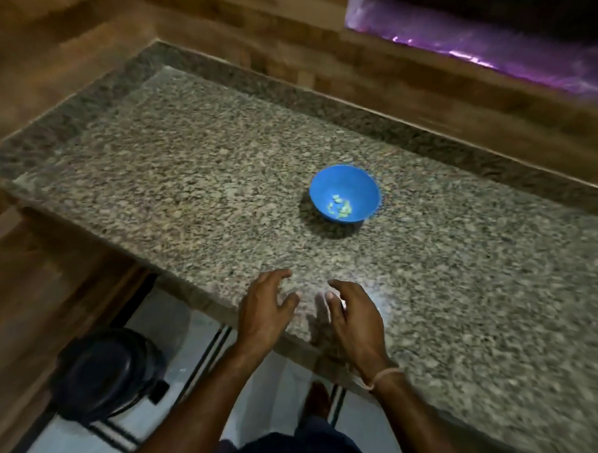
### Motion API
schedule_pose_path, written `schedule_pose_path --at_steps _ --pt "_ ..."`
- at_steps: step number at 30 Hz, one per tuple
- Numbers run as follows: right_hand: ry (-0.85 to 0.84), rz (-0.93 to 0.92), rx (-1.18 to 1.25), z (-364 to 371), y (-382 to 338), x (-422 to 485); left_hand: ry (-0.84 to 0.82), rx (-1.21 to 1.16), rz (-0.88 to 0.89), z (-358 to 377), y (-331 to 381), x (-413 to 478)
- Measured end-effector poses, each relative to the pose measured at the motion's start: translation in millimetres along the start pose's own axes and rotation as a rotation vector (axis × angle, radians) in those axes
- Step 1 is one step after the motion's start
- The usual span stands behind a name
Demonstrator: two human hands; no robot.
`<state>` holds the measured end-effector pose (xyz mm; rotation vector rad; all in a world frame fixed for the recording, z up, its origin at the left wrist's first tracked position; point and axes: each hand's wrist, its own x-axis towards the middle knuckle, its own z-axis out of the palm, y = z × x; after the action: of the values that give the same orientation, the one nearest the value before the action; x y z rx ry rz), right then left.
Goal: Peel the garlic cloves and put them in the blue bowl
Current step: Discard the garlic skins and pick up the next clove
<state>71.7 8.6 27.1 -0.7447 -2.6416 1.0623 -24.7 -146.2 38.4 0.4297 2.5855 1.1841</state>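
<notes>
While left grip (265, 312) and right grip (354, 319) hover released, the blue bowl (340, 182) sits on a granite counter (190, 173) by wooden walls (76, 45).

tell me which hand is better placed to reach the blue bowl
Right, probably: the right hand lies nearly in line with the blue bowl, while the left hand sits further off to its side. Both look open and empty.

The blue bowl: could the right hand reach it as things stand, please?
Probably yes. The right hand is open and looks empty, and only bare granite counter lies between it and the blue bowl beyond it.
</notes>
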Motion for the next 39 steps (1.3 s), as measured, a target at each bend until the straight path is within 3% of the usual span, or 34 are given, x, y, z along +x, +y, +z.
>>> schedule_pose_path --at_steps 10,18,27,30,33,36,39 --pt "-0.095 0.047 -0.141 -29.1 66.0 51.4 -0.033 0.183 -0.023 57.5 11.8 45.1" --pt "-0.083 0.055 -0.124 -27.5 58.5 76.4 -0.001 0.123 0.044 80.9 30.4 73.1" --pt "-0.053 0.100 -0.120 -15.5 55.2 94.2 -0.012 0.269 0.023 91.7 37.9 93.0" --pt "-0.045 0.120 -0.126 -12.6 55.3 96.9 -0.060 0.336 0.102 87.9 36.0 96.5" --pt "-0.028 0.159 -0.078 -11.8 54.4 100.1 -0.060 0.210 0.113 81.9 39.7 97.6" --pt "0.052 0.225 0.078 -11.2 51.2 105.6 0.039 -0.018 0.156 67.9 61.0 109.0" --pt "0.129 0.244 0.192 -11.7 44.1 117.8 0.140 -0.066 0.201 60.1 86.9 142.8"
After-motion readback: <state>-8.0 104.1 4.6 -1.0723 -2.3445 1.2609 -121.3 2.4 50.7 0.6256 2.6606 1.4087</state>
